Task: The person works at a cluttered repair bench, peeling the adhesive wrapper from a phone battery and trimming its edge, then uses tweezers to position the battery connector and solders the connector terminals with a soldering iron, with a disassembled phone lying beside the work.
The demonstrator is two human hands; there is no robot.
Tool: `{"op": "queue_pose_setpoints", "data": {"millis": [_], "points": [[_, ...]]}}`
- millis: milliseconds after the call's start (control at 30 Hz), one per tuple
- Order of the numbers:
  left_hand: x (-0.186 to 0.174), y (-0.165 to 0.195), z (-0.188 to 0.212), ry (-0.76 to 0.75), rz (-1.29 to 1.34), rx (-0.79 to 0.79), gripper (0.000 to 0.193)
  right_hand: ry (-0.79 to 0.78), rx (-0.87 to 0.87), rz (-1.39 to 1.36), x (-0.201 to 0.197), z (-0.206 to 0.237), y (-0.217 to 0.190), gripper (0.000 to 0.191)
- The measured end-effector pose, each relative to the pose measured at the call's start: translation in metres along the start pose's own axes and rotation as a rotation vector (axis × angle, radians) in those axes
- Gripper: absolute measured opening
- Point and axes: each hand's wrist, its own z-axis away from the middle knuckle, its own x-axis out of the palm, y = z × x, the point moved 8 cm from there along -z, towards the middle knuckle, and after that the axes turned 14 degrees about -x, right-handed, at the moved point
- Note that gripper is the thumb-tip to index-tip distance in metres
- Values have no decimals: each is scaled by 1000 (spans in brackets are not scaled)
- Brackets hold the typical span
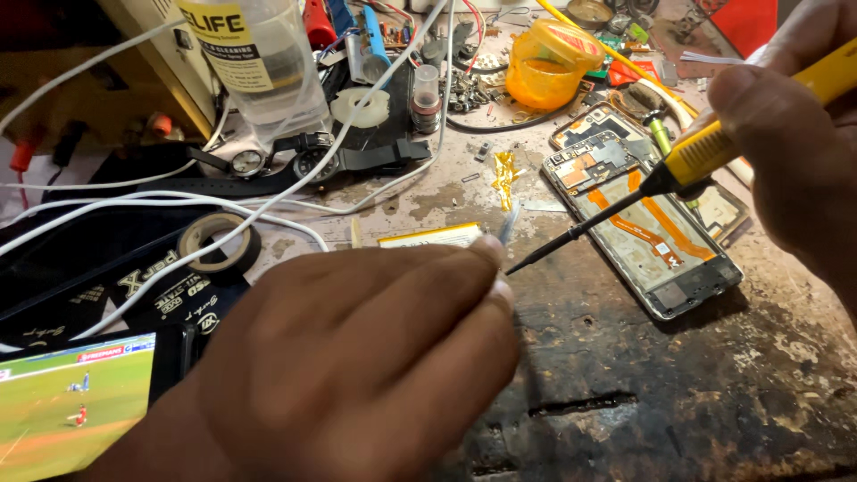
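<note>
My right hand (794, 152) grips a yellow-handled soldering iron (678, 170), whose dark tip points down-left, almost touching my left fingers. My left hand (357, 357) is closed in the foreground, pinching a thin silvery strip (509, 223) between its fingertips; its back hides most of a flat yellow-edged battery (433, 236). An opened phone frame (652, 236) with orange flex cables lies on the worn workbench (669, 384) under the iron's shaft. A scrap of gold tape (504, 170) lies just left of the phone.
A clear plastic bottle (259, 62) stands at the back left. An orange tub (544, 62) sits at the back. White cables (143, 196), a tape roll (219, 241), wristwatches (268, 161) and a lit screen (71, 402) crowd the left side.
</note>
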Motion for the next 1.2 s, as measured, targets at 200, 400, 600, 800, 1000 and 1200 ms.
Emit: {"op": "queue_pose_setpoints", "data": {"millis": [200, 400, 600, 800, 1000, 1200], "points": [[51, -42, 10, -509, 267, -426, 14, 33, 51, -147, 5, 2, 11, 26], [58, -49, 13, -426, 323, -401, 18, 83, 63, -405, 12, -1, 17, 23], [61, -48, 15, -450, 355, -381, 14, 58, 59, -410, 15, -6, 4, 15], [68, -48, 17, -496, 360, -372, 15, 47, 47, -389, 16, -7, 1, 24], [69, -50, 17, -513, 347, -397, 15, 35, -11, -394, 15, -8, 0, 20], [73, -50, 19, -553, 329, -414, 11, 55, 36, -311, 13, -5, 7, 22]]}}
